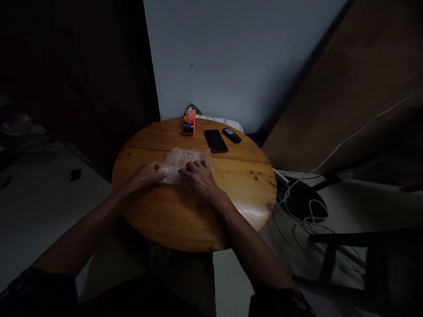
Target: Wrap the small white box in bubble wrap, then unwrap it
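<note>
A sheet of clear bubble wrap [181, 157] lies on the round wooden table [172, 215], with its near edge folded or doubled over. My left hand [150, 173] pinches the left end of that near edge between thumb and fingers. On the right, my right hand [198, 177] rests over the near right part of the wrap, its fingers bent and closed on the plastic. Whether anything lies inside the fold cannot be made out.
Toward the back of the table stand an orange tape dispenser [189, 121], a dark smartphone [216, 141] and a small black keypad phone [231, 135]. A white wall [231, 57] rises behind. Loose cables [310, 220] and a dark wooden stool [346, 240] are at the right.
</note>
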### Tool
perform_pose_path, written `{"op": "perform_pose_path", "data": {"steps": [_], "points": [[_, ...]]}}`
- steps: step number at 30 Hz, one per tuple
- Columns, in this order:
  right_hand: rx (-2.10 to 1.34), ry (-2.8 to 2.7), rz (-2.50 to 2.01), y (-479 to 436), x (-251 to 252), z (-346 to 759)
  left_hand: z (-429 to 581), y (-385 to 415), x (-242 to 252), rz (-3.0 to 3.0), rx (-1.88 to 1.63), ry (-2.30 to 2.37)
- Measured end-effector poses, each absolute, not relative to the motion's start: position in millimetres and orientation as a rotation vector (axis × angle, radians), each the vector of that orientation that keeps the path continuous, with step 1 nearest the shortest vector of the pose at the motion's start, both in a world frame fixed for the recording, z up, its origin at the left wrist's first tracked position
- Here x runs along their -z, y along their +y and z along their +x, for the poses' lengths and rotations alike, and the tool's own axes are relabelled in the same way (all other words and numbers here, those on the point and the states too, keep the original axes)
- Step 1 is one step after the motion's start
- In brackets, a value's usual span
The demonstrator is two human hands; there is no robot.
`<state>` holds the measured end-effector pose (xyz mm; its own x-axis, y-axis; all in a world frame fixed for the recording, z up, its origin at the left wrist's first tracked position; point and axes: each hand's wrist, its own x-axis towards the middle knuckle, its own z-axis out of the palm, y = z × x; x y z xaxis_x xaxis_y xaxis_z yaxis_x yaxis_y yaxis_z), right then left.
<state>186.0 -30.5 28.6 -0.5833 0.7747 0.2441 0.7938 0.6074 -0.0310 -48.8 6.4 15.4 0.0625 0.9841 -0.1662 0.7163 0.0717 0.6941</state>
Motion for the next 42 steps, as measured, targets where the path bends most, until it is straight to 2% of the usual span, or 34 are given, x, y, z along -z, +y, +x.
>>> {"op": "perform_pose_path", "data": {"steps": [14, 20, 27, 35, 42], "points": [[0.156, -2.556, -1.273, -31.2, -26.1, 180.2, -2.0, -7.0, -28.1, 1.197, -0.855, 1.449], [-0.084, -2.447, -1.297, -32.2, -33.3, 187.2, 22.2, -12.7, -34.9, 1.175, -0.85, 1.297], [-0.324, -2.281, -1.228, -31.5, -37.8, 199.1, 13.9, -13.0, -39.2, 1.614, -0.657, 1.228], [-0.323, -2.045, -1.344, -24.9, -31.8, 206.2, 29.3, -11.0, -45.3, 2.322, -0.352, 1.487], [-0.356, -1.806, -1.786, -10.3, -31.9, 234.5, 24.0, -4.7, -30.4, 2.559, -0.512, 1.311]]}}
